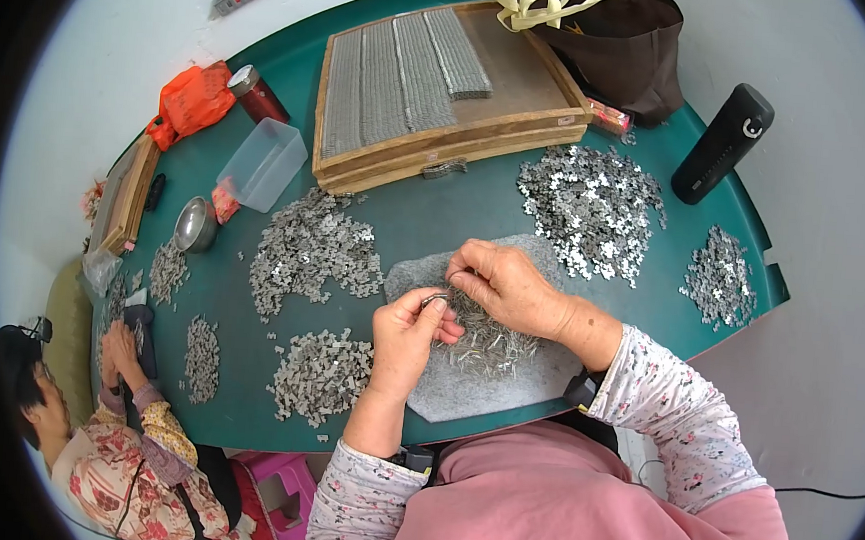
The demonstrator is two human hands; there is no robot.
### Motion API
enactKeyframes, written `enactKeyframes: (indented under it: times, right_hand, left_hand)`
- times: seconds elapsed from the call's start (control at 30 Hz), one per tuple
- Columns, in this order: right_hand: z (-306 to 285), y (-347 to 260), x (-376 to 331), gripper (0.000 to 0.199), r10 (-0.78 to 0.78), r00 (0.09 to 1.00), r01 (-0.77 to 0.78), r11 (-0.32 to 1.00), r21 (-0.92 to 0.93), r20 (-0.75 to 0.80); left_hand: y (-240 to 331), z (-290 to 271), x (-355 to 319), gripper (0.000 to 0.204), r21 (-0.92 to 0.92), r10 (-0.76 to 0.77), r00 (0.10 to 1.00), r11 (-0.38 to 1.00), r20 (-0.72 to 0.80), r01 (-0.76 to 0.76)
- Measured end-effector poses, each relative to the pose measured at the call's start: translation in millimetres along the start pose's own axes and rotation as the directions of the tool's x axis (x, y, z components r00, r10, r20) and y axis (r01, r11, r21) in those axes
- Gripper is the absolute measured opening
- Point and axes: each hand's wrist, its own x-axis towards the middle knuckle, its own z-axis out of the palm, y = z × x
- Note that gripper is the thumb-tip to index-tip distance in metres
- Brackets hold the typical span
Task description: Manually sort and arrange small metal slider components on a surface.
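Note:
My left hand [410, 337] is closed in a pinch over the grey felt mat [444, 391]. A small dark metal piece [435, 298] shows between its thumb and forefinger. Just to its right, my right hand [516, 288] has thumb and forefinger pressed together close to that piece. Whatever the right fingertips hold is too small to make out. Below both hands, a loose heap of thin metal pins [492, 346] lies on the mat, partly covered by my fingers.
Heaps of small flat metal parts [592, 206] and metal links [313, 252] surround the mat. Behind stands a wooden-framed tray [523, 126] with rows of metal strips. A black bottle [722, 145] stands right; a clear plastic box [264, 165] left. Another person [129, 449] works at the left.

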Motion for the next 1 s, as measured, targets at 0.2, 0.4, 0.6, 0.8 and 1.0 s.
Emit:
enactKeyframes:
  times: [0.2, 0.4, 0.6, 0.8, 1.0]
  right_hand:
    - [2, -1, -2, 0.012, -0.015, 1.0, 0.015, 1.0, 0.014, -0.01]
    - [3, 0, -4, 0.008, -0.04, 0.999, 0.04, 0.999, -0.005, 0.008]
    - [3, -3, -3, 0.009, -0.053, 0.999, 0.053, 0.998, -0.027, 0.0]
    - [1, -4, -3, 0.013, -0.369, 0.928, 0.367, 0.894, -0.256, 0.042]
    - [-3, -15, -11, 0.012, -0.308, 0.951, 0.306, 0.916, -0.258, 0.033]
  left_hand:
    - [5, 6, -1, 0.016, 0.012, 0.071, 0.997, 0.997, 0.021, -0.071]
    - [4, 7, -1, 0.015, 0.018, 0.078, 0.996, 0.997, 0.033, -0.079]
    - [5, 7, -1, 0.014, 0.042, 0.086, 0.995, 0.995, 0.052, -0.088]
    - [12, 11, -5, 0.012, 0.333, 0.218, 0.976, 0.918, 0.028, -0.215]
    - [14, 13, -9, 0.007, 0.513, 0.279, 0.956, 0.81, 0.086, -0.282]
